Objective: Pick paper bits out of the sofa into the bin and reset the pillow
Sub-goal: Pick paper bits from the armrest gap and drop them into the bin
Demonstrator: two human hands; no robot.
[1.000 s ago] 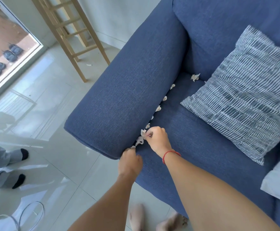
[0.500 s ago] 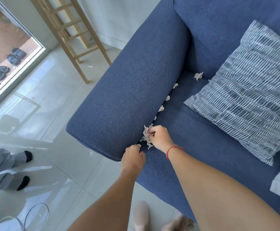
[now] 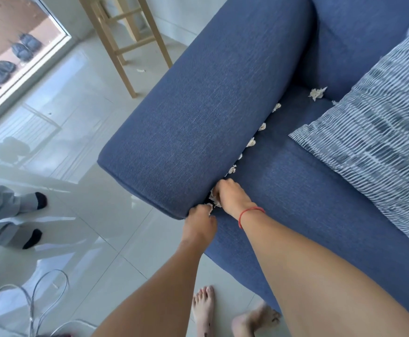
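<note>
White paper bits [image 3: 250,143] sit in a row in the crack between the blue sofa's armrest [image 3: 206,113] and its seat cushion [image 3: 303,190]. One larger crumpled bit [image 3: 317,93] lies near the back corner. My right hand [image 3: 230,195], with a red string on the wrist, is closed on a clump of paper bits [image 3: 213,200] at the front end of the crack. My left hand [image 3: 198,221] is fisted right beside it at the armrest's front corner, with a little paper at its fingertips. A blue-and-white striped pillow [image 3: 374,142] lies tilted on the seat.
A wire bin rim [image 3: 30,305] shows at the bottom left on the glossy tile floor. Another person's socked feet [image 3: 34,215] stand at left. A wooden ladder-like frame [image 3: 128,42] stands behind the armrest. My bare feet [image 3: 204,310] are below.
My right hand has slid back down the crack toward the sofa's front with the gathered paper, ending close to my left hand. The view has shifted right and nearer.
</note>
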